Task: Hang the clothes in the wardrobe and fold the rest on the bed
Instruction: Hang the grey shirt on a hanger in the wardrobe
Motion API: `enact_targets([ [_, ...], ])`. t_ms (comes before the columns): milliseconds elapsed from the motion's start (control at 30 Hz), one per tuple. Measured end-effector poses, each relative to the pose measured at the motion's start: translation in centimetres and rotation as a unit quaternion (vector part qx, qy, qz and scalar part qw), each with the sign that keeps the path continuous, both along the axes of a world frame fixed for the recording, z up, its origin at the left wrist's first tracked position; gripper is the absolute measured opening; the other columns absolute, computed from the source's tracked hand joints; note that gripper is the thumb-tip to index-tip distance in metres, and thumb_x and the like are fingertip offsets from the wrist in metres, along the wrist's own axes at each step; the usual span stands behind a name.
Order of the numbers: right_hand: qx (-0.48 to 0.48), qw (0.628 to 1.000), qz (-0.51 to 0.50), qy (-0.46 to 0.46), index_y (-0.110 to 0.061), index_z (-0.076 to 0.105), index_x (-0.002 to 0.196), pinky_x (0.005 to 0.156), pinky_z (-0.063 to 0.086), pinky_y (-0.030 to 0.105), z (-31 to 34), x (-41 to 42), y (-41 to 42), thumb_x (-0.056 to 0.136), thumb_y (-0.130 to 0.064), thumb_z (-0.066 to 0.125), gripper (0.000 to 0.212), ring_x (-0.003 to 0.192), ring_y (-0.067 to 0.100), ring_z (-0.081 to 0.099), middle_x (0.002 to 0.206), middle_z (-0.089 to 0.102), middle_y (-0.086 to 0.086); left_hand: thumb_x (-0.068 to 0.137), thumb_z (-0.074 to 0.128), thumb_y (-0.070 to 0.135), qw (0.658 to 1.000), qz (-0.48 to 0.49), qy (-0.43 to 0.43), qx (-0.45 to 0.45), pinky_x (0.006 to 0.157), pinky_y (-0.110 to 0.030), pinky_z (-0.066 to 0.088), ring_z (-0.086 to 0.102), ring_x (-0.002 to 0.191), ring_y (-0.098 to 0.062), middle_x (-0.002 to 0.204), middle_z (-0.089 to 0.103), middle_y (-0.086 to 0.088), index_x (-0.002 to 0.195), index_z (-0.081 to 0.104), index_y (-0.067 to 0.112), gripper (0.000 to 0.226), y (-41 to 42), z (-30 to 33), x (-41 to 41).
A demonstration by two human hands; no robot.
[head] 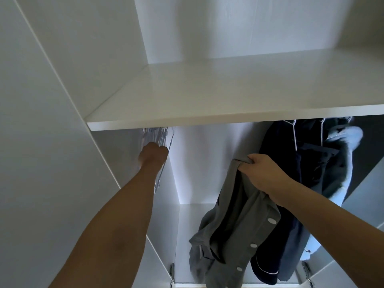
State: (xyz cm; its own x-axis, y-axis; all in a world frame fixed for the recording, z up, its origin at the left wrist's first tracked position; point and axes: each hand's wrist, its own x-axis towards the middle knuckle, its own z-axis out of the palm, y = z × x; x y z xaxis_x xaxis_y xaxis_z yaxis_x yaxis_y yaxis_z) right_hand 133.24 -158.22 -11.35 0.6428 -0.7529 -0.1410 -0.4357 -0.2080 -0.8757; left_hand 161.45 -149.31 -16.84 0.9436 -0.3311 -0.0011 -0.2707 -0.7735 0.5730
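Where the right hand (264, 175) pinches it by the collar edge, a grey button-front shirt (228, 231) hangs free inside the open wardrobe (52, 142), below the shelf and right of centre; white buttons run down its front placket, and its lower folds bunch near the bottom of the view. Grip, right: fingers curled round the fabric, thumb over it. Left hand (153, 152): reaching up and back to a cluster of pale wire hangers (158, 138) at the left end of the hanging space, just under the shelf; its fingers are turned away and lost among the hangers, so whether that grip is closed on one cannot be told.

Hung garments, right end of the space: a dark navy garment (280, 159) on a pale hanger (294, 134), a second dark piece beside it, and a light blue garment (351, 136) furthest right, partly blurred. A navy piece with white piping (264, 269) shows below and behind the grey shirt.

Shelf (207, 96): white, glossy, spanning the wardrobe above the hanging space. Interior panels: white, back wall bright below the shelf. Door (31, 183): white, open at left. Metal hinges (172, 269) sit at the lower edges on both sides.
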Motion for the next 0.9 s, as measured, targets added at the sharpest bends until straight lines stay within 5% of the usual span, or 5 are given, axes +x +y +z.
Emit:
enact_targets([
  [133, -0.001, 1.0, -0.005, -0.001, -0.013, 0.043, 0.062, 0.053, 0.034, 0.026, -0.5, -0.4, -0.7, 0.092, -0.022, 0.054, 0.033, 0.051, 0.015, 0.039, 0.056, 0.041, 0.003, 0.084, 0.039, 0.005, 0.98, 0.011, 0.04, -0.196, 0.058, -0.027, 0.03, 0.046, 0.07, -0.022, 0.067, 0.05, -0.005, 0.062, 0.041, 0.009, 0.022, -0.6, 0.1, -1.3],
  [233, 0.021, 0.999, -0.028, -0.012, -0.007, 0.055, 0.073, 0.064, 0.043, 0.033, -1.1, -0.8, -1.4, 0.09, -0.026, 0.057, 0.026, 0.064, 0.024, 0.051, 0.068, 0.053, 0.012, 0.081, 0.037, -0.001, 0.955, 0.003, 0.092, -0.283, 0.053, -0.027, 0.022, 0.034, 0.058, -0.017, 0.059, 0.036, -0.003, 0.06, 0.03, 0.013, 0.026, -0.5, -0.7, -3.2],
  [533, 0.145, 0.982, -0.1, -0.061, -0.002, 0.058, 0.093, 0.058, 0.044, 0.028, -1.3, -4.7, -3.3, 0.091, -0.011, 0.057, 0.01, 0.068, 0.025, 0.052, 0.095, 0.059, 0.021, 0.1, 0.042, 0.018, 0.974, -0.077, 0.051, -0.207, 0.066, -0.028, 0.035, 0.05, 0.067, -0.016, 0.077, 0.058, -0.005, 0.087, 0.06, -0.006, 0.033, 5.2, -1.3, -14.2],
  [700, 0.105, 0.989, -0.098, -0.041, 0.018, 0.048, 0.122, 0.094, 0.046, 0.055, 0.0, -7.1, -3.5, 0.092, -0.008, 0.054, 0.041, 0.104, 0.046, 0.057, 0.122, 0.051, 0.037, 0.099, 0.043, 0.021, 0.981, -0.111, 0.064, -0.146, 0.055, -0.027, 0.033, 0.045, 0.056, -0.017, 0.061, 0.048, 0.001, 0.086, 0.065, 0.005, 0.03, 10.4, 2.3, -22.0],
  [900, 0.055, 0.997, -0.033, 0.038, 0.01, 0.043, 0.132, 0.104, 0.04, 0.04, 1.0, -8.2, -3.3, 0.099, -0.024, 0.045, 0.047, 0.122, 0.036, 0.047, 0.135, 0.047, 0.024, 0.099, 0.044, 0.028, 0.983, -0.14, 0.063, -0.103, 0.05, -0.024, 0.033, 0.04, 0.041, -0.007, 0.048, 0.045, 0.008, 0.077, 0.066, 0.018, 0.032, 14.6, 7.8, -32.0],
])
